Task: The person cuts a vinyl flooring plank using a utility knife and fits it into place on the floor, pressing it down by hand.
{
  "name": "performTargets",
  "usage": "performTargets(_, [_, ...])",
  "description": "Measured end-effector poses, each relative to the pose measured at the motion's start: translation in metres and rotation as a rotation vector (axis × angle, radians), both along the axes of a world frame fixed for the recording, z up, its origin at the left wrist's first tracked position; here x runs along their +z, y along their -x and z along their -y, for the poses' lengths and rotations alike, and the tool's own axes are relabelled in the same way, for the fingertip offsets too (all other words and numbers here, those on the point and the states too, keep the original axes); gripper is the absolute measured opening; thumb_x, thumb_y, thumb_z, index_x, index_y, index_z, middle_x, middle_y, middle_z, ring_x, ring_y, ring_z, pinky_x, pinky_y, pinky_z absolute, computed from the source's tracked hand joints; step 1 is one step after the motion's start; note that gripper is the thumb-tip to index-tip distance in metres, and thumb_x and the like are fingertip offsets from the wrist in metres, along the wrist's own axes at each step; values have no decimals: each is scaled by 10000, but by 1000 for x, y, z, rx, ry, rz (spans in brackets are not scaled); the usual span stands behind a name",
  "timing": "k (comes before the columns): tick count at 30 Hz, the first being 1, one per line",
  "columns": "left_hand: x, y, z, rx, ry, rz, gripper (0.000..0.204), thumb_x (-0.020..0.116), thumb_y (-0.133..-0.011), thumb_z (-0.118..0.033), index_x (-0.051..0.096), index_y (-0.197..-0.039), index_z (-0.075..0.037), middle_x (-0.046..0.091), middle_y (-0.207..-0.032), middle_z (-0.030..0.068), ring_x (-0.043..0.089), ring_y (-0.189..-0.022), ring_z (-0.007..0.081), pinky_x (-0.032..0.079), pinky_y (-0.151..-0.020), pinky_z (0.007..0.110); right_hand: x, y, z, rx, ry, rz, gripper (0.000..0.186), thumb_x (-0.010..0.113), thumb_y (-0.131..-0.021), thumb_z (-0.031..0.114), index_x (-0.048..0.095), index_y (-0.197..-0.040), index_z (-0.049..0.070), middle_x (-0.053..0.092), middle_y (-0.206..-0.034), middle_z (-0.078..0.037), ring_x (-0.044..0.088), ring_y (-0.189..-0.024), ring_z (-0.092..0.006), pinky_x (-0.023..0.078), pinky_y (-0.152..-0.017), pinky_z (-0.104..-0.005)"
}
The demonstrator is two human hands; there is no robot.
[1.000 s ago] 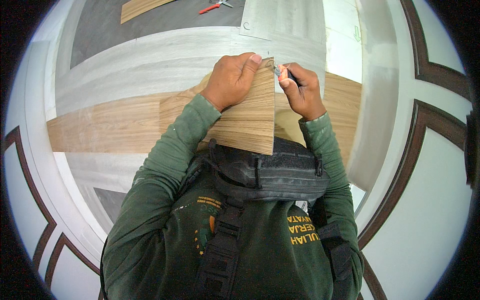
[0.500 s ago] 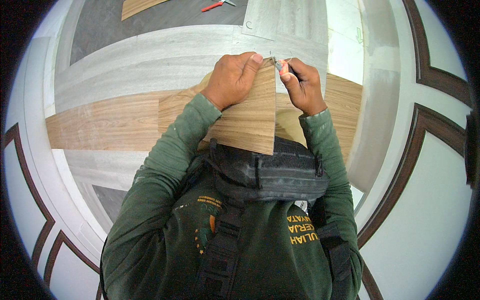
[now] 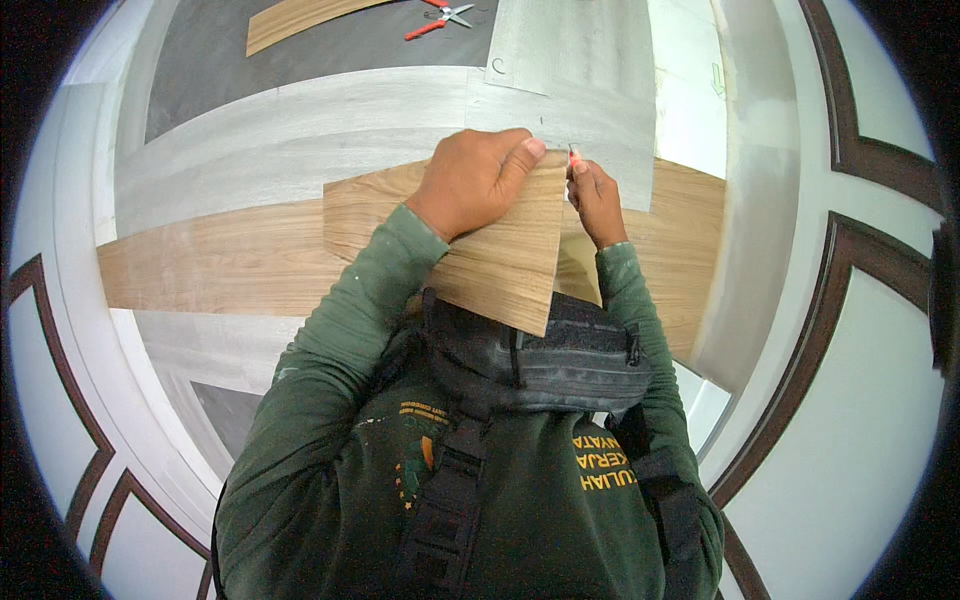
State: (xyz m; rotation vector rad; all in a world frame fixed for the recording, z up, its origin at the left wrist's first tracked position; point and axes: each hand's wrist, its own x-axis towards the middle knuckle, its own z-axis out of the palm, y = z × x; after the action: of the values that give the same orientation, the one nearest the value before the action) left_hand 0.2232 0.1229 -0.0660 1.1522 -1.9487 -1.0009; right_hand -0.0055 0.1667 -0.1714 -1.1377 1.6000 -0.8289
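Note:
My left hand (image 3: 480,180) grips a wood-look floor plank (image 3: 500,265) by its far edge, thumb on top. The plank is raised in front of my body, its cut end slanting on the right. Just right of its far corner, my right hand (image 3: 597,205) is closed around a small cutter knife (image 3: 573,158) with a reddish body. The blade tip points away from me. My fingers hide most of the knife, and I cannot tell whether the blade touches the plank.
Laid wood-look planks (image 3: 210,255) cross the floor beneath, beside grey planks (image 3: 320,110). Farther off, red-handled snips (image 3: 427,30) lie open on dark flooring (image 3: 420,50) near another wood-look strip (image 3: 300,22). A loose grey piece (image 3: 520,75) lies ahead. Brown-trimmed panels (image 3: 880,250) stand right.
The plank has turned slightly and come nearer my body with my left hand. My right hand has also come nearer, the knife now beside the far corner and angled more upright.

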Motion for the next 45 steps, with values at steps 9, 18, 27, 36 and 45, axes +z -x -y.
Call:
performTargets(9, [-3, 13, 13, 60, 47, 159, 428, 441, -998, -404, 663, -832, -77, 589, -598, 168, 586, -563, 364, 464, -539, 444, -72, 76, -80, -362, 9, -168, 374, 528, -974, 348, 619, -889, -4, 530, -702, -32, 474, -641, -112, 392, -583, -288])
performTargets(18, [-8, 36, 7, -32, 39, 285, 413, 427, -999, -353, 637, -843, -34, 587, -660, 232, 585, -615, 426, 447, -577, 474, -32, 96, -116, -433, 17, 113, 327, 567, -954, 297, 660, -1031, -7, 514, -672, 25, 448, -626, -75, 371, -569, -256])
performTargets(27, [-4, 55, 7, -93, 15, 300, 436, 418, -998, -382, 662, -872, -44, 622, -722, 229, 616, -683, 416, 472, -626, 471, 57, 36, -46, 53, 348, 190, 270, 569, -956, 228, 650, -1029, -20, 594, -786, -9, 494, -725, -85, 418, -663, -245])
performTargets(36, [-14, 42, 12, -66, 29, 259, 437, 429, -994, -393, 698, -948, -51, 658, -757, 211, 632, -703, 410, 491, -641, 473, 53, 14, -30, 112, 370, 134, 314, 589, -953, 276, 648, -1005, -28, 592, -739, -25, 494, -692, -90, 419, -622, -259])
performTargets(45, [-18, 38, 15, -47, 50, 226, 441, 432, -994, -398, 700, -915, -56, 650, -734, 211, 634, -687, 406, 490, -628, 475, 57, 6, -21, 144, 443, 122, 330, 599, -947, 297, 649, -978, -28, 574, -706, -27, 486, -664, -92, 413, -595, -264])
